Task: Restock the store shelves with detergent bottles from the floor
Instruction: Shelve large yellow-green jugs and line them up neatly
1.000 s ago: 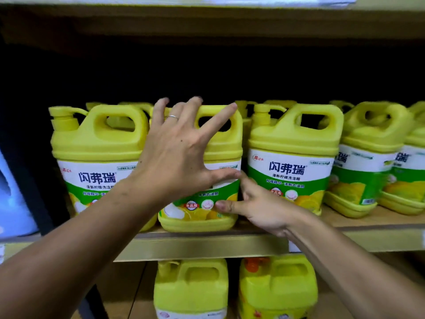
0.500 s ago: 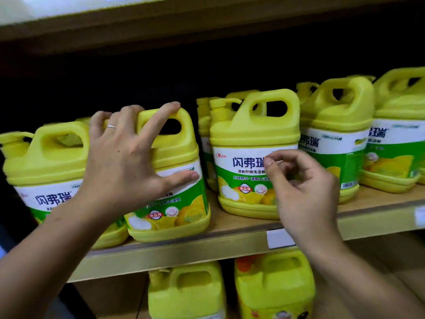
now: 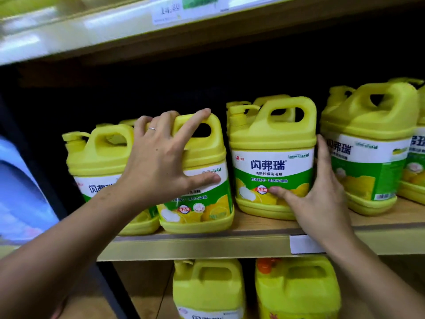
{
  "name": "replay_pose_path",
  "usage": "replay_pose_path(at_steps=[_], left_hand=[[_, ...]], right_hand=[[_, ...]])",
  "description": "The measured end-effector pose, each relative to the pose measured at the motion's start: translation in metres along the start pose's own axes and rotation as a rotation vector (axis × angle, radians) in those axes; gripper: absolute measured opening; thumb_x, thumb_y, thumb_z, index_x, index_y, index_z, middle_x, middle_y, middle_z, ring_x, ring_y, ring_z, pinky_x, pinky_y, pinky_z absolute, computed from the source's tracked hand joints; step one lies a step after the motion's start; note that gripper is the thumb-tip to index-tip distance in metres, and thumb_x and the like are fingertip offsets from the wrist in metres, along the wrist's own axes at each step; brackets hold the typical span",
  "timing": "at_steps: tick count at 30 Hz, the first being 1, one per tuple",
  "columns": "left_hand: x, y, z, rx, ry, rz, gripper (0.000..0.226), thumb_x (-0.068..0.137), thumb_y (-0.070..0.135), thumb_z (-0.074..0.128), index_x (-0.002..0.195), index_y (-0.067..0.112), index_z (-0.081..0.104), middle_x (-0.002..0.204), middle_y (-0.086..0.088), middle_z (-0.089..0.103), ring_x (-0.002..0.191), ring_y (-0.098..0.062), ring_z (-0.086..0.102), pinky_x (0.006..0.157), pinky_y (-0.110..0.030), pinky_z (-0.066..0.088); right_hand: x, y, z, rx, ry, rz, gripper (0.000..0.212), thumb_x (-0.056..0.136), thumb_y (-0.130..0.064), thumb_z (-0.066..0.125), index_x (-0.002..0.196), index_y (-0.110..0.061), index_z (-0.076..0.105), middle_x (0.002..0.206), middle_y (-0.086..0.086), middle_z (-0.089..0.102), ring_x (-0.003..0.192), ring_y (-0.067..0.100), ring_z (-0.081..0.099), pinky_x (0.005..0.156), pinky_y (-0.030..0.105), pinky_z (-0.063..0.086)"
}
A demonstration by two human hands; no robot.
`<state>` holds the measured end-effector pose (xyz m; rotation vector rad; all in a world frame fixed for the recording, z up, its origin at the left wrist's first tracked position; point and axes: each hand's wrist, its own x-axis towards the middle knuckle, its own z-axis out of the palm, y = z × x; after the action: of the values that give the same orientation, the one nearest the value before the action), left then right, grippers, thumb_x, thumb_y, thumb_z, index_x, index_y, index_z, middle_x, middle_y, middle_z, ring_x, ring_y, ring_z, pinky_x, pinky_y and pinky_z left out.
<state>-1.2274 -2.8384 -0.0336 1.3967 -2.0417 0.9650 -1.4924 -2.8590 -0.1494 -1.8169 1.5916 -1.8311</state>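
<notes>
On the middle shelf [image 3: 207, 246], five front-row yellow jugs [image 3: 368, 125] labelled 闪弗瑞 are counted, with more behind and two below. The second jug [image 3: 202, 203] is clasped by the left hand [image 3: 158, 166], and the third jug [image 3: 273, 157] by the right hand [image 3: 322, 199]. A tag [image 3: 170, 10] at upper centre is marked 14.90.

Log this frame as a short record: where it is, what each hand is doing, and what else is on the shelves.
place: store shelf, front row of upright yellow detergent bottles
left hand: grips second bottle from the left, fingers over the handle, thumb on the label
right hand: clasps middle bottle, thumb on the front label, fingers along its right side
shelf below: two lower bottles, also yellow
tags: white tag on the shelf edge
</notes>
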Motion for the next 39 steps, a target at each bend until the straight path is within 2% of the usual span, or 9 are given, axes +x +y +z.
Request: replay_pose_path(at_steps=[2,5,9,12,15,21,25,31,39], left_hand=[[-0.001,0.000,0.001,-0.001,0.005,0.004,0.109,0.067,0.095,0.043,0.156,0.035,0.025,0.132,-0.018,0.051,0.127,-0.035,0.048,0.108,-0.052,0.028],[-0.002,-0.001,0.000,0.001,0.006,0.007,0.109,0.067,0.095,0.045,0.156,0.035,0.025,0.133,-0.017,0.050,0.128,-0.034,0.047,0.109,-0.051,0.028],[-0.002,-0.002,-0.002,-0.022,-0.003,0.004,0.110,0.066,0.095,0.047,0.156,0.036,0.026,0.133,-0.015,0.051,0.129,-0.033,0.047,0.108,-0.049,0.028],[-0.001,-0.002,-0.002,-0.033,-0.004,0.004,0.110,0.065,0.094,0.048,0.156,0.036,0.026,0.132,-0.015,0.052,0.127,-0.033,0.048,0.108,-0.050,0.028],[-0.001,-0.001,-0.001,-0.025,0.001,0.006,0.109,0.066,0.095,0.047,0.156,0.035,0.027,0.132,-0.017,0.052,0.126,-0.034,0.049,0.108,-0.051,0.029],[-0.002,-0.003,-0.001,-0.038,0.006,0.025,0.109,0.067,0.095,0.045,0.157,0.037,0.024,0.133,-0.017,0.051,0.127,-0.034,0.048,0.109,-0.051,0.027],[-0.002,-0.004,0.000,-0.033,0.004,0.024,0.110,0.067,0.096,0.043,0.157,0.037,0.022,0.134,-0.017,0.050,0.126,-0.035,0.048,0.110,-0.052,0.028],[-0.003,-0.004,0.001,-0.031,0.018,0.035,0.109,0.069,0.096,0.040,0.157,0.036,0.021,0.134,-0.018,0.050,0.126,-0.035,0.047,0.111,-0.054,0.028],[-0.004,-0.006,0.003,-0.011,0.019,0.046,0.108,0.072,0.096,0.039,0.159,0.035,0.018,0.135,-0.020,0.048,0.129,-0.037,0.045,0.111,-0.054,0.027]], right_hand=[[0.000,-0.003,0.010,0.002,-0.048,-0.043,0.122,0.060,-0.058,0.080,0.156,-0.041,0.005,0.154,-0.002,0.042,0.131,0.024,0.045,0.095,0.030,0.037],[-0.005,-0.010,0.024,-0.023,-0.099,-0.089,0.122,0.067,-0.062,0.074,0.156,-0.040,-0.008,0.158,0.000,0.033,0.132,0.031,0.047,0.102,0.041,0.043],[-0.004,-0.007,0.021,-0.107,-0.204,-0.146,0.137,0.070,-0.041,0.087,0.150,-0.048,-0.024,0.159,0.000,0.032,0.131,0.036,0.050,0.103,0.049,0.044],[-0.003,-0.001,0.011,-0.199,-0.217,-0.182,0.134,0.070,-0.043,0.086,0.154,-0.042,-0.019,0.154,0.000,0.043,0.123,0.032,0.056,0.095,0.040,0.047],[0.000,-0.002,0.014,-0.210,-0.251,-0.163,0.127,0.074,-0.037,0.085,0.158,-0.032,-0.011,0.141,0.005,0.051,0.114,0.024,0.050,0.085,0.029,0.037],[0.016,-0.013,0.036,-0.153,-0.344,-0.113,0.119,0.079,-0.026,0.082,0.157,-0.036,-0.007,0.147,0.000,0.033,0.131,0.024,0.045,0.110,0.039,0.041],[0.012,-0.015,0.051,-0.047,-0.317,-0.085,0.110,0.080,-0.021,0.081,0.157,-0.041,0.006,0.140,0.000,0.043,0.122,0.022,0.051,0.104,0.043,0.048],[0.007,-0.012,0.063,-0.090,-0.254,-0.069,0.108,0.082,-0.022,0.080,0.157,-0.042,0.005,0.136,0.003,0.050,0.118,0.024,0.053,0.101,0.036,0.043],[0.010,-0.012,0.073,-0.075,-0.325,-0.168,0.107,0.086,-0.010,0.075,0.157,-0.039,0.000,0.153,0.001,0.042,0.136,0.023,0.044,0.109,0.031,0.035]])
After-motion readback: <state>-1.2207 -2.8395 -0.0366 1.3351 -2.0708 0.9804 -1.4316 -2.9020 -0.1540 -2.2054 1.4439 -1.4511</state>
